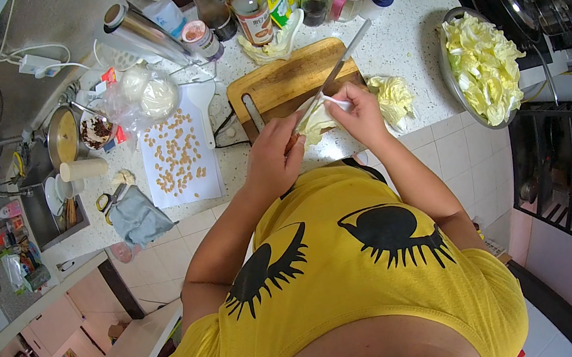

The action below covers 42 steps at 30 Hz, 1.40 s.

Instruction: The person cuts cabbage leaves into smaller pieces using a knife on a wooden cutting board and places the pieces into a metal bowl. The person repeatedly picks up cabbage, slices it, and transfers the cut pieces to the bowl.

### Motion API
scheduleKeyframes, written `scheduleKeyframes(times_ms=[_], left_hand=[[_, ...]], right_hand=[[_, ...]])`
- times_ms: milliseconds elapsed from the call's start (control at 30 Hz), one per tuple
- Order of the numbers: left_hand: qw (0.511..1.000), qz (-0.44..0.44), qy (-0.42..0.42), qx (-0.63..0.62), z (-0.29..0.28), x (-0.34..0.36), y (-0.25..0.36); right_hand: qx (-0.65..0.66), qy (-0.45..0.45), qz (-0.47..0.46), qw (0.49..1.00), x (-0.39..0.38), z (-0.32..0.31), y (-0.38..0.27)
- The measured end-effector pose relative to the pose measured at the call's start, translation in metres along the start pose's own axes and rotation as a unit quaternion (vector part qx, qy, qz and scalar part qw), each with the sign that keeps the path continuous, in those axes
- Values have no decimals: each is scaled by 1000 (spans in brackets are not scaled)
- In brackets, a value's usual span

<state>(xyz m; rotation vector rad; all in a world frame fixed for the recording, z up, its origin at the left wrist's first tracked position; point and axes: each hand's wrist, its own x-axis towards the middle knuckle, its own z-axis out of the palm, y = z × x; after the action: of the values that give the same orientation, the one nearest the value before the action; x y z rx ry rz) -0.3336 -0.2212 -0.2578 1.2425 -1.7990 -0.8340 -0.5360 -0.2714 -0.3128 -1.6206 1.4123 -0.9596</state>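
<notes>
My left hand (pixel 274 151) is closed round the brown handle of a knife. The knife's long blade (pixel 343 57) points up and to the right over the wooden cutting board (pixel 260 82). In the fingers of my right hand (pixel 362 116) is a pale cabbage leaf (pixel 315 124), pinched against the blade near the handle. The leaf hangs over the board's near edge, and its yellow-green part droops below both hands. Right of the board lies a piece of cabbage (pixel 393 100). Another cabbage leaf (pixel 276 46) rests behind the board.
A metal basin (pixel 453 76) of torn cabbage leaves stands at the right, near the stove. Bottles (pixel 252 15) and jars line the back. At the left are a white sheet (pixel 152 150) with scattered nuts or beans, a white spatula (pixel 203 105), scissors (pixel 106 200) and a sink (pixel 46 205).
</notes>
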Motion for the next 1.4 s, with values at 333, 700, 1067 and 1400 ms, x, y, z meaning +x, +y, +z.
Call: scheduleKeyframes(times_ms=[333, 700, 1067, 1400], left_hand=[[999, 20, -27, 22, -4, 0, 4], [998, 33, -38, 45, -5, -4, 3], [998, 11, -55, 41, -6, -4, 2], [998, -8, -62, 26, -3, 6, 0]], right_hand=[[-50, 17, 12, 999, -2, 0, -16], [-80, 8, -9, 997, -2, -2, -25], [-171, 2, -105, 980, -6, -4, -27], [-223, 25, -219, 950, -9, 6, -29]])
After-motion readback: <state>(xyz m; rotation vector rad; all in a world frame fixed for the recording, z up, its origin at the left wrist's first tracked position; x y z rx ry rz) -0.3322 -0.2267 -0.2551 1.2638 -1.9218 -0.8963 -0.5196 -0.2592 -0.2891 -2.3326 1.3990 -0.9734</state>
